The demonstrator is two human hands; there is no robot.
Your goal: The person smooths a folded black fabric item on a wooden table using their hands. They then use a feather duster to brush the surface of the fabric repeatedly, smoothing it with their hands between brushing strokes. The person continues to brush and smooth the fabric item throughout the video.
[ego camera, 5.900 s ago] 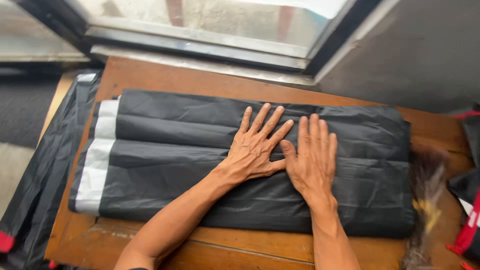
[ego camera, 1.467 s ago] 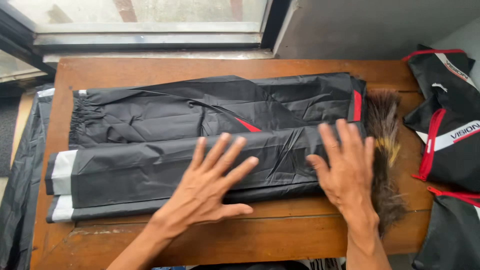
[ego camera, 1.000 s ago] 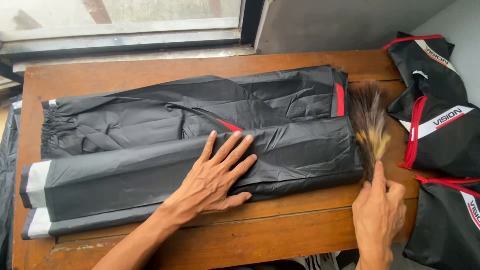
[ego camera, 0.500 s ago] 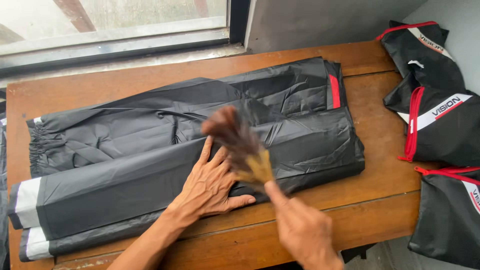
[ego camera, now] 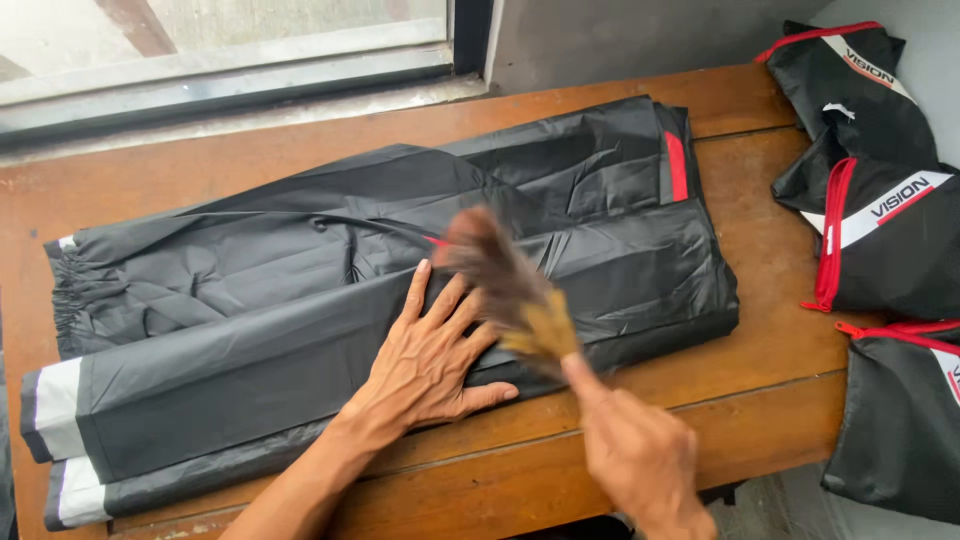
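Observation:
A folded black rain garment (ego camera: 560,200) with a red stripe and grey-white bands at its left end lies across the wooden table (ego camera: 770,250). My left hand (ego camera: 430,355) rests flat on its near fold, fingers spread. My right hand (ego camera: 640,455) grips a brown feather duster (ego camera: 500,280) by its handle, index finger along it. The blurred feathers hover over the garment just beside my left fingers.
Several black zip bags with red trim (ego camera: 880,230) are stacked at the table's right edge. A window sill (ego camera: 240,85) runs along the far side. More black material hangs off the far left edge.
My right hand left the garment, picked up the feather duster from the right end of the table and swung it over the garment. The view shifted; my left hand stays pressed down.

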